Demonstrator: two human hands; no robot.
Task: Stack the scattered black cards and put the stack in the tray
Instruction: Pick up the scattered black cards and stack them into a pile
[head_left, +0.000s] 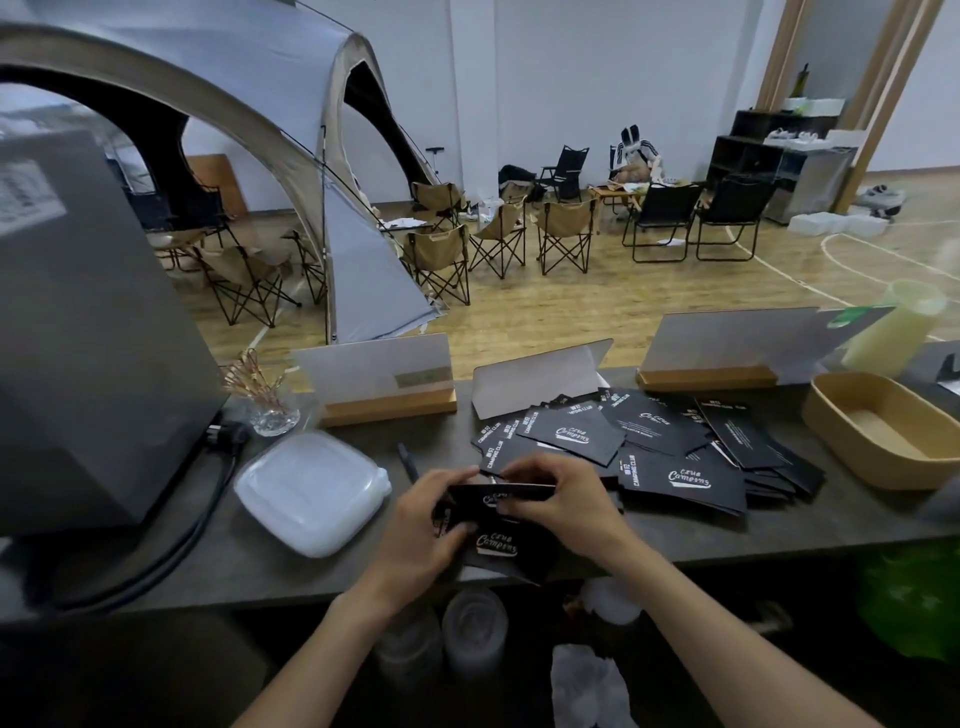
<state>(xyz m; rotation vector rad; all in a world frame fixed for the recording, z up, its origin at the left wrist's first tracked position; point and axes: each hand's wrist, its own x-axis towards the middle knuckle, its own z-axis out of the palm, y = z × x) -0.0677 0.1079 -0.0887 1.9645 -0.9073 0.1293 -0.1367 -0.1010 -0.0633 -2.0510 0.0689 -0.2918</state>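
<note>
Both hands, left hand (426, 512) and right hand (558, 499), gripped a small stack (496, 493); the scattered black cards (680, 447) lay just right, nearer the right hand.

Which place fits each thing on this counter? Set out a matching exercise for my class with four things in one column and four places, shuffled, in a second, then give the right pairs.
Things
1. wooden tray
2. clear plastic lidded container
3. small stack of black cards
4. glass jar of picks

Places
A. held between the left hand and the right hand
B. at the right end of the counter
C. left of the hands, flat on the counter
D. beside the left wooden sign holder, by the dark machine

Pairs: 1-B, 2-C, 3-A, 4-D
</note>
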